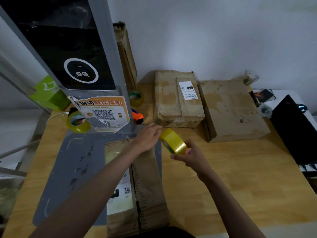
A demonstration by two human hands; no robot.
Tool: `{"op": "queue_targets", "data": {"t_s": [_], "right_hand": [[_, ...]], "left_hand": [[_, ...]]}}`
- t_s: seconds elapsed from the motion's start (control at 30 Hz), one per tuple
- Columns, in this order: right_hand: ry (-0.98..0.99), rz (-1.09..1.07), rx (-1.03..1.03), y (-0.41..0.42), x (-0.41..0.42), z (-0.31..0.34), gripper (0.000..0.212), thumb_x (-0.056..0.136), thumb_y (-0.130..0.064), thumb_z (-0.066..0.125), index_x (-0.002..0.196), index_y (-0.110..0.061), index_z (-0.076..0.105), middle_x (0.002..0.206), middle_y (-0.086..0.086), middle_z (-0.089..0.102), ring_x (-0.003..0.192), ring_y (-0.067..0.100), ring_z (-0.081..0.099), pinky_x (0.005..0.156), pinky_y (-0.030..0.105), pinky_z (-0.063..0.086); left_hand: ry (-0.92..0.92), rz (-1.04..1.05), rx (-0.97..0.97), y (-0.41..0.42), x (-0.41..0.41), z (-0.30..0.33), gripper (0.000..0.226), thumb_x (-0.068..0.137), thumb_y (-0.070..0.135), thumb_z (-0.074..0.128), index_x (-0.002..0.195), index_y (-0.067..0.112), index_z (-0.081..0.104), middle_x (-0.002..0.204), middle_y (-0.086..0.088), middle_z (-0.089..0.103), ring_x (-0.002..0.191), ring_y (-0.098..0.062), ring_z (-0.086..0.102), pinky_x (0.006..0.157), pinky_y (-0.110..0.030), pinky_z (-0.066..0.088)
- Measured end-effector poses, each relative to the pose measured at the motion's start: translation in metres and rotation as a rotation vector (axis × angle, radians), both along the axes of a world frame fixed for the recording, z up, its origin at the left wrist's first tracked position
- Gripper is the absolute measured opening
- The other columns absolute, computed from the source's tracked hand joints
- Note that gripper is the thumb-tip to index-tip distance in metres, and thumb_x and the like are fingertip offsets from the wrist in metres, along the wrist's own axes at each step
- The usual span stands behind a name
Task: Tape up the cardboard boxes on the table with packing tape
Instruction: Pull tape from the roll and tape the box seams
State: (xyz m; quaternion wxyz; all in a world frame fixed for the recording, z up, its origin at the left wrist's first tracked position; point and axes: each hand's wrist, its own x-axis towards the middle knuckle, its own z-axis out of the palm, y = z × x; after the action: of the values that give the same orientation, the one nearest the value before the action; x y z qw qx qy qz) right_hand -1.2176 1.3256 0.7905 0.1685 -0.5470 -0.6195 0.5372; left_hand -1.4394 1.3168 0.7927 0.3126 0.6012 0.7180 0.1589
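1. My right hand (pixel 190 156) is curled around the yellow tape roll (pixel 173 141), holding it in the air just past the far end of the near box (pixel 137 182).
2. My left hand (pixel 147 136) reaches to the roll's far edge with its fingertips against it, apparently picking for the loose end. I cannot tell whether the tape end is pinched yet, since the fingertips are turned away from the camera.
3. The near box lies flat in front of me, partly on a grey base plate (pixel 72 169), label up, with its long centre seam exposed. This is the seam I judge needs tape next.
4. To do this step well, I should free a clean tab, pull a short length straight, anchor it over the far edge of the box, then run the roll down the seam while keeping the strip taut and centred.
5. Two more boxes wait near the wall: a labelled box (pixel 178 98) and a plain flat box (pixel 231 109) just beside it. All three are closed, so their contents are hidden.
6. Spare rolls: a left roll (pixel 78 121) and a rear roll (pixel 136 98), both untouched on the table (pixel 240 186).
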Motion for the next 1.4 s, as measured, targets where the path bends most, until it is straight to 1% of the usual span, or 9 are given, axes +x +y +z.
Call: {"op": "queue_targets", "data": {"t_s": [0.07, 0.1, 0.2, 0.33, 0.57, 0.87, 1.1, 1.23, 1.4], "right_hand": [[0.112, -0.018, -0.082, -0.008, -0.003, 0.003, 0.042, 0.078, -0.029, 0.086, 0.105, -0.021, 0.055, 0.086, 0.0, 0.059, 0.067, 0.009, 0.051, 0.053, 0.024, 0.042], [0.16, -0.037, -0.101, -0.012, -0.006, 0.004, 0.036, 0.082, -0.026, 0.082, 0.105, -0.018, 0.055, 0.083, 0.002, 0.057, 0.064, 0.008, 0.049, 0.051, 0.024, 0.04], [0.278, -0.103, -0.106, -0.023, -0.01, 0.005, 0.024, 0.089, -0.019, 0.075, 0.102, -0.014, 0.056, 0.08, 0.003, 0.052, 0.061, 0.008, 0.045, 0.05, 0.023, 0.038], [0.316, -0.134, -0.088, -0.033, -0.012, 0.009, 0.026, 0.089, -0.022, 0.075, 0.105, -0.013, 0.057, 0.084, 0.0, 0.057, 0.065, 0.009, 0.048, 0.051, 0.023, 0.04], [0.34, -0.156, -0.038, -0.047, -0.006, 0.011, 0.023, 0.089, -0.018, 0.075, 0.102, -0.012, 0.058, 0.081, 0.002, 0.057, 0.063, 0.01, 0.048, 0.049, 0.023, 0.039], [0.329, -0.103, 0.01, -0.057, 0.007, 0.007, 0.023, 0.088, -0.014, 0.075, 0.1, -0.013, 0.056, 0.075, 0.001, 0.056, 0.056, 0.009, 0.046, 0.045, 0.023, 0.038], [0.297, -0.066, 0.072, -0.066, 0.021, 0.0, 0.02, 0.091, -0.02, 0.074, 0.101, -0.016, 0.057, 0.077, -0.001, 0.058, 0.055, 0.006, 0.047, 0.048, 0.026, 0.039], [0.204, -0.045, 0.107, -0.068, 0.031, 0.0, 0.018, 0.09, -0.03, 0.074, 0.1, -0.024, 0.06, 0.084, 0.001, 0.063, 0.064, 0.009, 0.052, 0.055, 0.029, 0.042], [0.187, -0.021, -0.088, -0.073, 0.04, 0.007, 0.024, 0.092, -0.035, 0.072, 0.104, -0.017, 0.062, 0.085, 0.008, 0.065, 0.06, 0.013, 0.055, 0.051, 0.028, 0.043]], "left_hand": [[-0.213, 0.035, 0.053, -0.004, 0.009, 0.016, 0.054, 0.105, 0.051, 0.04, 0.145, 0.017, 0.053, 0.139, 0.004, 0.05, 0.129, -0.014, 0.049, 0.102, -0.028, 0.038], [-0.238, 0.008, 0.048, -0.007, 0.012, 0.024, 0.064, 0.099, 0.059, 0.046, 0.148, 0.018, 0.05, 0.141, 0.006, 0.048, 0.129, -0.012, 0.048, 0.103, -0.028, 0.039], [-0.115, -0.031, 0.078, -0.018, 0.02, 0.037, 0.085, 0.084, 0.061, 0.069, 0.153, 0.021, 0.041, 0.143, 0.01, 0.041, 0.128, -0.008, 0.042, 0.101, -0.027, 0.039], [-0.009, 0.049, 0.227, -0.03, 0.029, 0.047, 0.074, 0.082, 0.052, 0.076, 0.145, 0.021, 0.052, 0.131, 0.01, 0.047, 0.119, -0.007, 0.048, 0.094, -0.022, 0.038], [0.079, 0.107, 0.319, -0.05, 0.046, 0.056, 0.057, 0.081, 0.046, 0.079, 0.13, 0.019, 0.065, 0.119, 0.007, 0.056, 0.106, -0.012, 0.057, 0.09, -0.028, 0.047], [-0.128, 0.244, 0.362, -0.058, 0.051, 0.056, 0.004, 0.087, 0.017, 0.078, 0.091, 0.017, 0.076, 0.095, 0.002, 0.069, 0.086, -0.009, 0.064, 0.082, -0.028, 0.054], [-0.072, 0.166, 0.247, -0.061, 0.057, 0.049, 0.013, 0.096, 0.014, 0.066, 0.086, 0.021, 0.063, 0.088, 0.005, 0.065, 0.084, -0.009, 0.06, 0.066, -0.018, 0.04], [0.028, 0.12, 0.271, -0.066, 0.067, 0.044, 0.018, 0.1, 0.01, 0.058, 0.086, 0.021, 0.053, 0.096, 0.004, 0.054, 0.087, -0.01, 0.051, 0.071, -0.02, 0.031], [0.149, 0.091, 0.268, -0.075, 0.083, 0.029, 0.021, 0.099, 0.001, 0.051, 0.089, 0.019, 0.048, 0.098, 0.003, 0.049, 0.091, -0.012, 0.048, 0.071, -0.021, 0.03]]}}
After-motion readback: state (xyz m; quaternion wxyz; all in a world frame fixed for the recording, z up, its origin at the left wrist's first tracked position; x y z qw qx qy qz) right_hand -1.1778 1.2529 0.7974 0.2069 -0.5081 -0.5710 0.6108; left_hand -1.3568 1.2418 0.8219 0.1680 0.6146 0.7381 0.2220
